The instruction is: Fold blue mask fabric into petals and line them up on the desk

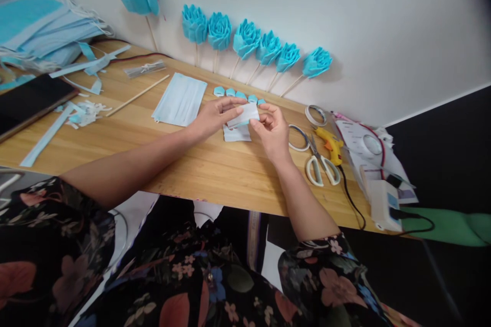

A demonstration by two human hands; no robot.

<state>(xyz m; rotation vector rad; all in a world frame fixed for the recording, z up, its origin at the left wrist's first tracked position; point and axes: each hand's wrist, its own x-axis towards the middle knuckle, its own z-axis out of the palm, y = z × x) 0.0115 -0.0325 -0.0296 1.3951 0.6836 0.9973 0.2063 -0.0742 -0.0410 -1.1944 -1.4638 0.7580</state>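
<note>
At the far left of the desk a stack of blue face masks is piled, with cut strips and trimmings scattered beside it and a dark tablet lying nearer. A wooden stick and a single flat mask are laid further right.

At the middle, a small white-and-blue fabric piece is held just above the desk, between both hands. The left hand is closed on its left edge, thumb and fingertips pinched; the right hand is closed on its right edge in the same pinching grip. A second cut piece is lying flat directly beneath, and a row of small folded blue petals is set out just beyond the fingers.

The held piece is judged light, thin and limp — easily creased, unlikely to slip, best taken by its edges or corners with the fingertips.

Against the wall, finished blue mask roses on sticks are leaned. To the right, tape rings, scissors, a yellow glue gun and a white power adapter are seen — all well apart from the hands.
</note>
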